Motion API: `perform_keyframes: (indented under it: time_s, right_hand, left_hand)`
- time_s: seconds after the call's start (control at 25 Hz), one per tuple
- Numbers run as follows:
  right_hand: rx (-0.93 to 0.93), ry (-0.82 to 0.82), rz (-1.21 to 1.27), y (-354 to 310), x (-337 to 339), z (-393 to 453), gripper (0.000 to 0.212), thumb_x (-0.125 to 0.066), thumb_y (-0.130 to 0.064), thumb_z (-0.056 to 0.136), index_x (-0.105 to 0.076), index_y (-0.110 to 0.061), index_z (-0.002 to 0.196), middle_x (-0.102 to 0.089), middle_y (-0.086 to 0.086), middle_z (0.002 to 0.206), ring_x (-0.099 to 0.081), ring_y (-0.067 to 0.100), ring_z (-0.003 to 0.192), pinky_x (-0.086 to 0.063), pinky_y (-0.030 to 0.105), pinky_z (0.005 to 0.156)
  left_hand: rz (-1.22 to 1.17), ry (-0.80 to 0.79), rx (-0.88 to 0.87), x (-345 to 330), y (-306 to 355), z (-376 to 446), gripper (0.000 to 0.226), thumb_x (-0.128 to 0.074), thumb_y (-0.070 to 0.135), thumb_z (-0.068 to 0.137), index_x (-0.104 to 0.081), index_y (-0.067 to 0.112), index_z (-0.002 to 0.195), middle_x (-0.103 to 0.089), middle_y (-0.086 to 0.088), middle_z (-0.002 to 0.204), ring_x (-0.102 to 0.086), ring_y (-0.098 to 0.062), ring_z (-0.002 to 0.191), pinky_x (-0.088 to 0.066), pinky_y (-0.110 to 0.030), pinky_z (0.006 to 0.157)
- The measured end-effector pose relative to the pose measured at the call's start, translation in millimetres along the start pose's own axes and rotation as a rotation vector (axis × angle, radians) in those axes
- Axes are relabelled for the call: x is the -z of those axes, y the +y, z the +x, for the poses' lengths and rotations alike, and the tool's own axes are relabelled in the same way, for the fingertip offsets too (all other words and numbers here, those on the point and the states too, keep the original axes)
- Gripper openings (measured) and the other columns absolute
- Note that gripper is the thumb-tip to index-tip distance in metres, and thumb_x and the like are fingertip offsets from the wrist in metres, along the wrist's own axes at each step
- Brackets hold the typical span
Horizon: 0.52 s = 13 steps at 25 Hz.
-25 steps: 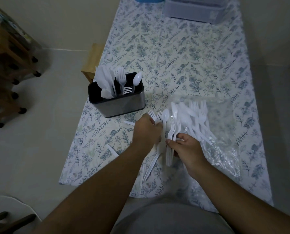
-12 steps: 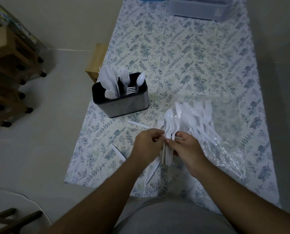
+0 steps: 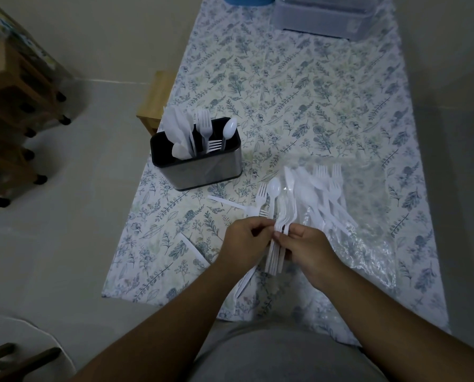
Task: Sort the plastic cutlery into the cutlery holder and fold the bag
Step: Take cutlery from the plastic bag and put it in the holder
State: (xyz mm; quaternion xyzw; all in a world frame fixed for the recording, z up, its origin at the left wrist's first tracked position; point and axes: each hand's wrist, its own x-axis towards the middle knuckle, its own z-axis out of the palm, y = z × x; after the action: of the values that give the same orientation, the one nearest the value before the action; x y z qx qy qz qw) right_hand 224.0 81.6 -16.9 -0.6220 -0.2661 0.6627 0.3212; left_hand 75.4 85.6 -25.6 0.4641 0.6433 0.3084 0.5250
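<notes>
A: We start with the table (image 3: 299, 86), under its leaf-print cloth, which runs away from us. On our right lies the clear bag (image 3: 368, 216), flat and crinkled, with a loose heap of white cutlery (image 3: 317, 194) on its near left part.

B: And the cutlery holder (image 3: 196, 158) stands ahead and to our left, well apart from our hands. It already has knives, forks and one spoon in separate sections.

A: Our right hand (image 3: 307, 249) grips a bundle of spoons (image 3: 278, 230) by the handles. Their long axis points away from us, bowls at the far end. Our left hand (image 3: 247, 244) pinches at the same bundle, just beside the right.

B: So the holder lies forward-left of the bundle, and our left hand is the nearer one. We judge that the bundle must be carried across and turned handles down.

A: Little stands in the way: one fork (image 3: 261, 195) and a few stray pieces lie flat between us and the holder. A clear box (image 3: 324, 15) sits at the far end.
</notes>
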Motion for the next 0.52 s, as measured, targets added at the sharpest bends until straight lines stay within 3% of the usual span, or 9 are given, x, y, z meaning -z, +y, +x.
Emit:
perform_keyframes:
  time_s: [0.12,0.16,0.24,0.32,0.44,0.52]
  right_hand:
    - [0.044,0.015,-0.077,4.7,2.1,-0.7,0.017,-0.07,-0.011,0.092,-0.077,-0.008,0.107,-0.081,0.007,0.092,-0.078,0.024,0.087,-0.061,0.04,0.085]
    - [0.085,0.024,-0.16,4.7,1.7,-1.1,0.011,-0.07,-0.015,0.093,-0.079,-0.012,0.099,-0.08,0.002,0.085,-0.077,0.023,0.082,-0.062,0.037,0.082]
    - [0.167,0.024,-0.348,5.5,-0.8,-1.6,0.022,-0.067,-0.02,0.095,-0.076,-0.02,0.076,-0.074,-0.004,0.068,-0.071,0.022,0.07,-0.059,0.033,0.07]
    - [0.17,0.012,-0.423,8.0,-3.2,0.7,0.025,-0.063,-0.026,0.098,-0.076,-0.02,0.078,-0.074,0.005,0.074,-0.072,0.029,0.076,-0.06,0.041,0.075]
    - [0.066,-0.062,-0.185,8.5,-1.1,-0.1,0.015,-0.067,-0.02,0.095,-0.079,-0.014,0.102,-0.079,0.01,0.096,-0.075,0.029,0.094,-0.06,0.048,0.09]
    - [-0.032,-0.108,0.015,4.7,1.1,-4.2,0.014,-0.072,-0.011,0.091,-0.078,-0.008,0.103,-0.079,0.013,0.099,-0.076,0.028,0.094,-0.061,0.044,0.087]
  left_hand:
    - [-0.074,-0.006,0.037,0.5,-1.2,-3.2,0.017,-0.068,0.011,0.092,-0.078,0.013,0.105,-0.079,-0.003,0.094,-0.075,-0.016,0.087,-0.061,-0.032,0.084]
    - [-0.136,0.001,0.073,0.3,-0.3,-4.1,0.015,-0.068,0.009,0.092,-0.078,0.012,0.103,-0.078,-0.006,0.093,-0.075,-0.019,0.086,-0.062,-0.033,0.081]
    - [-0.238,0.028,0.132,-0.3,1.1,-5.2,0.011,-0.07,0.007,0.091,-0.077,0.009,0.099,-0.076,-0.012,0.091,-0.075,-0.022,0.083,-0.063,-0.034,0.076]
    - [-0.294,0.042,0.162,0.0,0.9,-6.0,0.008,-0.071,0.005,0.09,-0.075,0.004,0.097,-0.075,-0.015,0.09,-0.075,-0.023,0.081,-0.063,-0.035,0.074]
    - [-0.323,0.03,0.162,4.3,1.7,-9.7,0.007,-0.07,0.001,0.09,-0.073,-0.001,0.096,-0.076,-0.018,0.089,-0.075,-0.021,0.077,-0.062,-0.031,0.071]
    - [-0.321,0.011,0.154,7.1,2.4,-11.8,0.006,-0.068,-0.001,0.091,-0.074,0.0,0.094,-0.076,-0.015,0.087,-0.074,-0.018,0.076,-0.061,-0.028,0.069]
